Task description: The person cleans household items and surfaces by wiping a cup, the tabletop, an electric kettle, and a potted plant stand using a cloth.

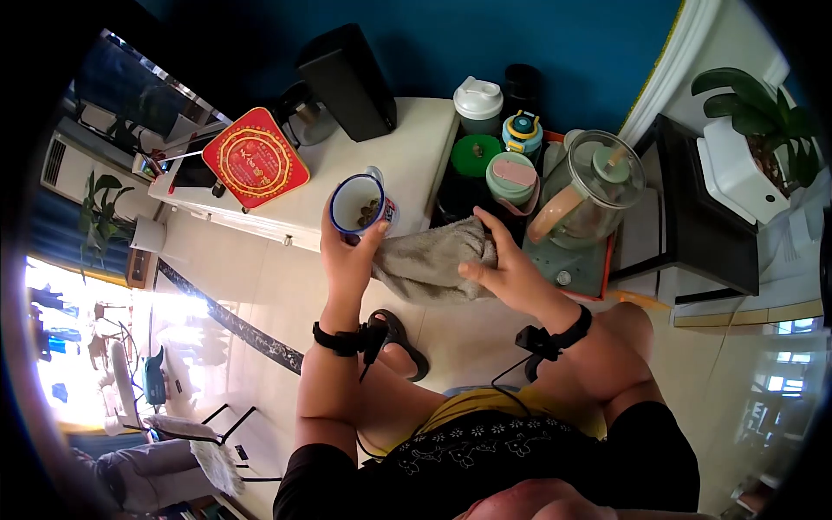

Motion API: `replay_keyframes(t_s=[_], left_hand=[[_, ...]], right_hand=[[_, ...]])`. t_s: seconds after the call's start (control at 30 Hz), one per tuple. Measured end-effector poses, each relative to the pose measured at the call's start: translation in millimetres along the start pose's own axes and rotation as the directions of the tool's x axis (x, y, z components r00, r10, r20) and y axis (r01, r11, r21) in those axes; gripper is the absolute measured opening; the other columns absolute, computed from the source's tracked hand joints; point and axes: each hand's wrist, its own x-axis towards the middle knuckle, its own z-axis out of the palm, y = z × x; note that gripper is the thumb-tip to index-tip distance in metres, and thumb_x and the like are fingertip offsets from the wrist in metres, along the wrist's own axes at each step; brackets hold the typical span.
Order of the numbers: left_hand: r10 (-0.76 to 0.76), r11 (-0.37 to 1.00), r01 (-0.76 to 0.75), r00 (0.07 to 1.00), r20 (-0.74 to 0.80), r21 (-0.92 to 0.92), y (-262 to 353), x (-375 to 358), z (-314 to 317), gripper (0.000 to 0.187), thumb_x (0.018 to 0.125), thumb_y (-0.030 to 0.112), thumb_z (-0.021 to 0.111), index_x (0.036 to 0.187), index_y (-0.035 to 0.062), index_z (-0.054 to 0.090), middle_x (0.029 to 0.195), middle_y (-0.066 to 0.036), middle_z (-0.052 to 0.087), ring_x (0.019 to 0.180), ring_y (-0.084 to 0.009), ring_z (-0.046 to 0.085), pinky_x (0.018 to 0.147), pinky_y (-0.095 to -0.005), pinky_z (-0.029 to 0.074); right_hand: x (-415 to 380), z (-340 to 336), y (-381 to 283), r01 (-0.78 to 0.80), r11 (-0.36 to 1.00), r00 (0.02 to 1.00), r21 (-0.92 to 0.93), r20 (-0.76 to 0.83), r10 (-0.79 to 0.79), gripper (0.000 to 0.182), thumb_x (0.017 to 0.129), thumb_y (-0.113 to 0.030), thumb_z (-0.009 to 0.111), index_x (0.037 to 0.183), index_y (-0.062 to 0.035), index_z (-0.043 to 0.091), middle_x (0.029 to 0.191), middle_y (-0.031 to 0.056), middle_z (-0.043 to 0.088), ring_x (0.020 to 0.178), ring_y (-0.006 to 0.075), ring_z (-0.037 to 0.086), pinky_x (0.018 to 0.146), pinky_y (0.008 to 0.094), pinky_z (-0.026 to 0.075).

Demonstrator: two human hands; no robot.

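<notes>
My left hand (349, 247) is wrapped round a white enamel mug (386, 211) with a blue rim, with small brown bits inside it. A grey-brown cloth (429, 263) hangs between my two hands, close below the mug. At the cloth's right end, my right hand (503, 264) grips it between thumb and fingers. The mug is tilted toward the camera and its handle points away from me.
A white cabinet (416, 130) bears a red square tin (256, 159) and a black speaker (348, 82). To the right are a glass kettle (598, 186), a white-lidded cup (478, 100), a green-lidded cup (513, 176) and a black stand (706, 234) with a potted plant (737, 165).
</notes>
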Motion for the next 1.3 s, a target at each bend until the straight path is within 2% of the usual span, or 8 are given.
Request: replay_keyframes(t_s=[0.2,0.43,0.77,0.87,0.97,1.03,1.13,1.3], left_hand=[[-0.089,0.995,0.090,0.996,-0.031,0.043,-16,11,-10,0.069,0.078,0.015,0.081,0.135,-0.0019,0.046,0.116,-0.012,0.065,0.102,-0.0181,0.063,0.087,-0.0302,0.051],[-0.085,0.965,0.107,0.991,-0.101,0.240,-31,14,-13,0.074,0.077,0.025,0.082,0.136,-0.0006,0.046,0.108,-0.010,0.067,0.085,-0.0157,0.062,0.077,-0.0279,0.050],[-0.220,0.929,0.260,0.960,-0.171,0.263,-34,16,-6,0.076,0.082,0.021,0.077,0.143,0.0006,0.037,0.096,-0.010,0.065,0.075,-0.0128,0.058,0.070,-0.0281,0.049],[0.024,0.984,0.029,0.955,-0.295,0.176,-51,10,-2,0.064,0.086,0.015,0.071,0.139,0.0025,0.038,0.088,-0.008,0.062,0.072,-0.0117,0.057,0.065,-0.0269,0.047],[-0.097,0.989,0.127,0.948,-0.302,0.080,-36,-7,0,0.040,0.089,0.012,0.067,0.124,0.0045,0.049,0.089,-0.007,0.061,0.071,-0.0102,0.056,0.062,-0.0256,0.045],[-0.091,0.987,0.089,0.996,0.014,0.134,-25,-16,6,0.022,0.090,0.011,0.065,0.109,0.0056,0.055,0.091,-0.005,0.060,0.070,-0.0092,0.056,0.060,-0.0245,0.044],[-0.121,0.939,0.063,0.981,0.154,0.339,3,-19,17,0.035,0.088,0.015,0.066,0.121,0.0045,0.057,0.096,-0.008,0.064,0.066,-0.0140,0.058,0.062,-0.0300,0.046],[-0.140,0.936,0.101,0.986,0.091,0.338,-21,-2,11,0.049,0.088,0.018,0.065,0.132,0.0030,0.052,0.114,-0.011,0.064,0.065,-0.0166,0.058,0.064,-0.0328,0.048]], right_hand=[[5,11,12,0.195,0.981,0.967,-0.019,0.170,-0.189,0.096,0.086,-0.011,0.075,0.157,-0.0059,0.010,0.152,0.0123,0.035,0.134,0.0185,0.040,0.112,0.0323,0.031],[4,20,10,0.073,0.997,0.959,-0.029,0.276,-0.063,0.064,0.089,0.000,0.065,0.148,-0.0069,0.040,0.145,0.0080,0.047,0.126,0.0151,0.048,0.103,0.0293,0.042],[9,20,15,0.187,0.971,0.960,-0.146,0.236,-0.149,0.060,0.088,0.000,0.065,0.144,-0.0054,0.044,0.141,0.0090,0.051,0.125,0.0156,0.050,0.103,0.0298,0.042],[10,19,13,0.141,0.985,0.967,-0.101,0.226,-0.115,0.060,0.088,0.000,0.065,0.144,-0.0051,0.044,0.141,0.0087,0.051,0.127,0.0160,0.049,0.105,0.0302,0.040],[10,18,8,0.099,0.992,0.972,-0.074,0.221,-0.081,0.060,0.088,-0.001,0.065,0.144,-0.0048,0.044,0.140,0.0075,0.052,0.124,0.0144,0.050,0.104,0.0293,0.041],[10,17,4,0.017,0.999,0.980,-0.039,0.197,-0.009,0.058,0.087,-0.003,0.067,0.141,-0.0039,0.047,0.134,0.0137,0.056,0.122,0.0196,0.054,0.105,0.0313,0.041],[12,15,5,0.007,0.999,0.982,-0.036,0.188,0.000,0.057,0.087,-0.002,0.066,0.141,-0.0038,0.047,0.134,0.0125,0.056,0.119,0.0183,0.055,0.103,0.0308,0.042],[16,18,5,0.067,0.997,0.983,-0.039,0.174,-0.059,0.055,0.089,-0.004,0.065,0.141,-0.0042,0.047,0.133,0.0109,0.057,0.118,0.0162,0.056,0.101,0.0303,0.043]])
